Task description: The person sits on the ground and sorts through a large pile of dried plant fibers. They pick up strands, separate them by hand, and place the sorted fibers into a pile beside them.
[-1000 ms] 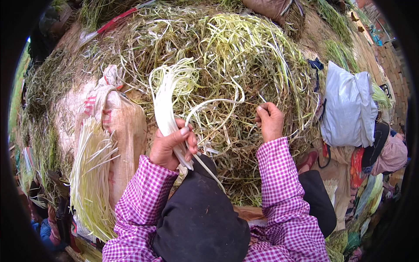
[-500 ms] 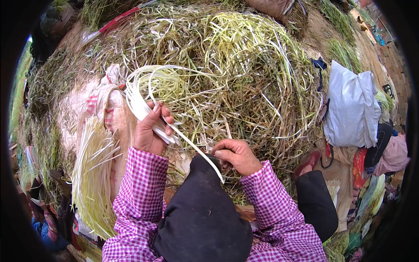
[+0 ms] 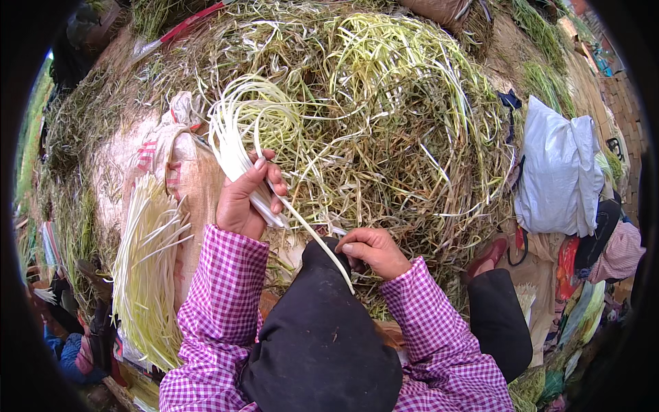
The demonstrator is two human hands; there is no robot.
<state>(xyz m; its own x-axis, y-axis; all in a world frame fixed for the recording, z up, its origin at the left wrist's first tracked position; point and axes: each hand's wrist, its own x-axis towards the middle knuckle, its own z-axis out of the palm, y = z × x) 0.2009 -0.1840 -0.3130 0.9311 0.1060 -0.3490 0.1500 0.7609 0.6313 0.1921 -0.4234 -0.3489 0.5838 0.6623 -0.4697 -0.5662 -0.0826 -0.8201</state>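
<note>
left hand [image 3: 241,199] fingers clamp pale stalks [image 3: 237,141]; right hand [image 3: 374,250] pinches one stalk | tangled heap [image 3: 384,117] ahead

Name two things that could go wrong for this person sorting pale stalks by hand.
The left hand grips a full bunch of white stalks; one long stalk trails loose toward the right hand and may slip out. The cleaned bundle lies against the tangled green heap, so the two could mix.

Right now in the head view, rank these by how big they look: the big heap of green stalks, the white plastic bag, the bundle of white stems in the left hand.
1. Heap of green stalks, by far.
2. White plastic bag.
3. Bundle of white stems in the left hand; it sits nearer the camera, so its true size may be smaller still.
</note>
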